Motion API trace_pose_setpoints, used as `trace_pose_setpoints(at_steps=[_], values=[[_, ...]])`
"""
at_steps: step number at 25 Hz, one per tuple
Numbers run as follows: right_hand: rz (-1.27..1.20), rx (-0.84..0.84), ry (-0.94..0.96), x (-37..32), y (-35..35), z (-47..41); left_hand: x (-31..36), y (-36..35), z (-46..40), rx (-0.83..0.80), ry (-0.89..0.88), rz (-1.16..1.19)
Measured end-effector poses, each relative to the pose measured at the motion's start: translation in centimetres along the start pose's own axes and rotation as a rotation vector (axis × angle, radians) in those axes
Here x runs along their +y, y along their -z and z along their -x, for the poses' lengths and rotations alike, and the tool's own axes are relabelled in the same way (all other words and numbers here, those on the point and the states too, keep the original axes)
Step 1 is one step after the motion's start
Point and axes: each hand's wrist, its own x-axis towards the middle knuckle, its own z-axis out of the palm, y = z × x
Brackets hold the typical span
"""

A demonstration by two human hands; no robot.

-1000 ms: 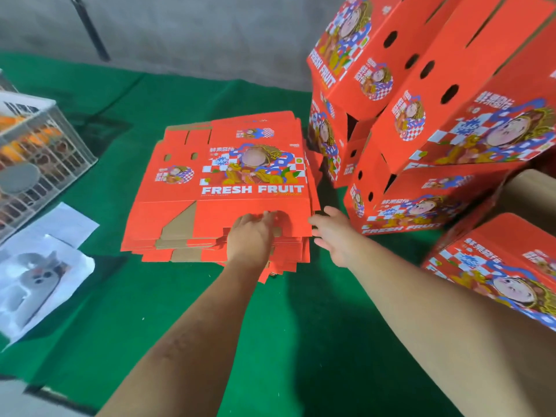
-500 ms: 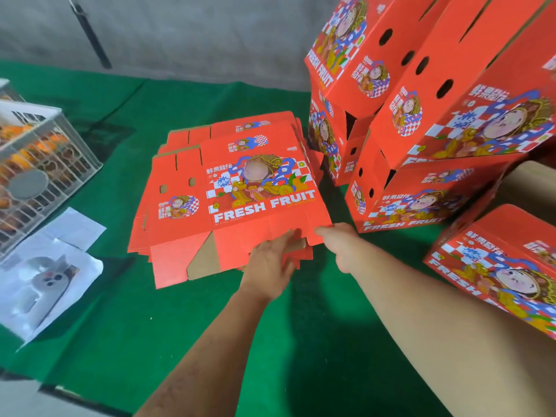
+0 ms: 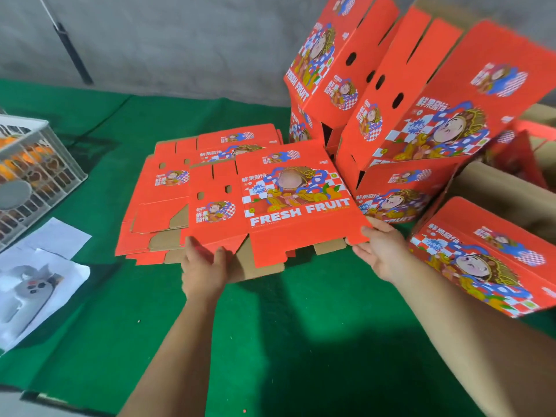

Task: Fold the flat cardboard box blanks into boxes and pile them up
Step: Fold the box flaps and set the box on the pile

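Note:
A flat red "FRESH FRUIT" box blank (image 3: 270, 200) is lifted clear of the stack of flat blanks (image 3: 162, 206) and held tilted towards me. My left hand (image 3: 203, 270) grips its near left flap, thumb on top. My right hand (image 3: 380, 251) holds the near right corner, fingers under the edge. Folded red boxes (image 3: 421, 94) are piled up at the right, leaning on one another. One more folded box (image 3: 487, 254) lies close by my right forearm.
A green cloth (image 3: 285, 341) covers the table. A white wire crate (image 3: 36, 173) with orange fruit stands at the left edge. White paper sheets (image 3: 42, 275) lie in front of it. Brown cardboard (image 3: 505, 191) shows behind the boxes at right.
The top blank has come off the stack and moved right and towards me. My left hand shifted to its left flap and my right hand took hold of its right corner.

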Motion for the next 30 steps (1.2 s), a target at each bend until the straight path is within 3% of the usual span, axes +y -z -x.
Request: trace_pose_setpoints(at_steps=[6, 9, 12, 19, 22, 27, 29, 30], values=[[0.247, -0.03, 0.206, -1.1, 1.5, 2.5, 3.1, 0.3, 4.3, 0.01, -0.047, 0.507], [0.339, -0.082, 0.288, -2.0, 0.9, 3.7, 5.8, 0.2, 7.9, -0.176, -0.087, 0.675], [0.331, -0.073, 0.391, -2.6, 0.7, 4.5, 7.1, -1.4, 11.0, -0.385, -0.219, 0.551], [0.409, 0.087, 0.42, -3.5, 3.4, 4.7, 6.8, -3.8, 12.7, -0.498, -0.153, 0.338], [0.105, 0.066, 0.269, -4.5, 3.8, 5.0, 6.6, -5.0, 13.8, -0.592, -0.198, 0.227], [-0.234, 0.284, 0.21, -6.3, 4.5, 4.4, 6.4, -5.7, 14.6, -0.791, -0.191, 0.024], [-0.36, 0.209, 0.063, -6.4, 5.0, 4.3, 7.0, -6.0, 15.1, -0.85, -0.333, -0.099], [-0.307, 0.115, -0.01, -6.3, 5.0, 4.9, 7.5, -6.2, 15.5, -0.875, -0.4, -0.14]])
